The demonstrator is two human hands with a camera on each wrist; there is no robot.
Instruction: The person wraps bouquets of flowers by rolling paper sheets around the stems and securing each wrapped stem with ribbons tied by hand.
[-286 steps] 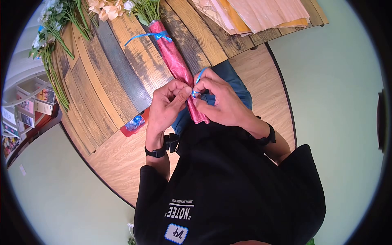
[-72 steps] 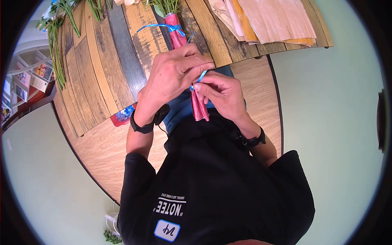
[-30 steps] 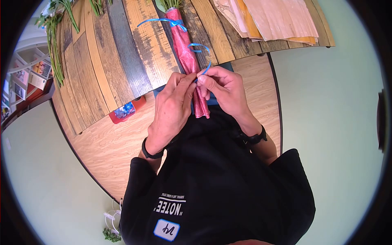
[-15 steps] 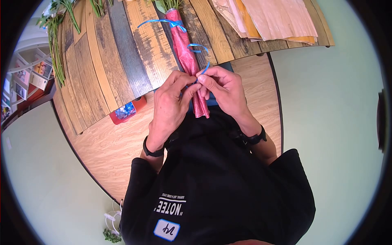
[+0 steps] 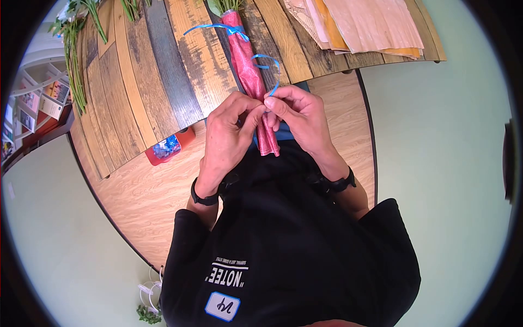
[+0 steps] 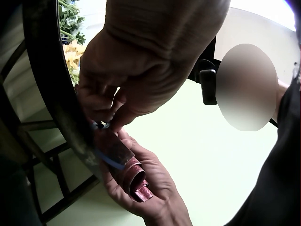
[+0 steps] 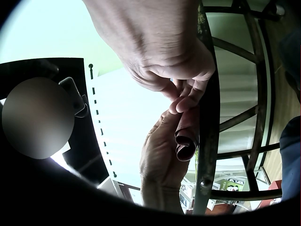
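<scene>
In the head view, a bunch of green stems point(image 5: 233, 5) lies wrapped in glittery red wrapping point(image 5: 248, 76), its lower end past the table edge. A blue ribbon bow point(image 5: 238, 31) is tied near the top of the wrapping. A second blue ribbon point(image 5: 279, 66) curls loosely upward from between the fingertips. My left hand point(image 5: 226, 128) pinches this ribbon at the wrapping between thumb and forefinger. My right hand point(image 5: 302, 117) pinches it from the other side, its lower fingers behind the wrapping. The knot area is hidden by fingertips. The rolled end of the wrapping point(image 6: 136, 179) shows in the left wrist view.
Wrapping paper sheets point(image 5: 376, 27), pink and orange, are stacked at the table's right. Loose flower stems point(image 5: 73, 65) lie at the far left of the wooden table point(image 5: 141, 76). A red bin point(image 5: 169, 150) with blue scraps stands below the table edge.
Since 2.4 seconds ago, my left hand has come back down from over the wrapping to beside my right hand. In the last second, the fingertips and loose ribbon have shifted slightly.
</scene>
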